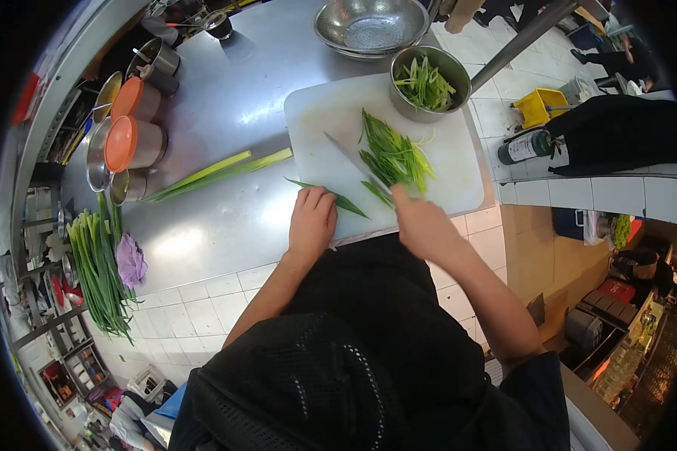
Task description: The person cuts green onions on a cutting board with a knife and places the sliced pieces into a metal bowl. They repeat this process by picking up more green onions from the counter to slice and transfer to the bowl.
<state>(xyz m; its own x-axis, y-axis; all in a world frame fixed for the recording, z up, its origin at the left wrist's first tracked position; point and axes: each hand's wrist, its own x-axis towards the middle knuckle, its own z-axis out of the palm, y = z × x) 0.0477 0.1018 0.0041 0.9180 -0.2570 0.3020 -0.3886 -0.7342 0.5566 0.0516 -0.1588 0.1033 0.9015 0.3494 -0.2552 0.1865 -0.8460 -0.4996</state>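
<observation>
My right hand point(423, 224) grips a knife point(358, 164), its blade slanting up and left over the white cutting board point(316, 120). Under the bent fingers of my left hand point(312, 219), a green onion leaf point(347, 204) is pressed near the board's front edge, its pointed end reaching toward the blade. Just right of the blade lies a pile of sliced green onion point(399, 158). More cut pieces fill part of a steel pot point(461, 75) on the board's far right corner. The knife's handle is hidden in my fist.
Long green onion stalks point(210, 174) lie left of the board on the steel table point(218, 233). A bunch of green onions point(94, 263) overhangs the left edge beside a purple cloth point(131, 261). Orange-lidded containers point(124, 143) stand at left, and a steel colander point(372, 26) sits behind.
</observation>
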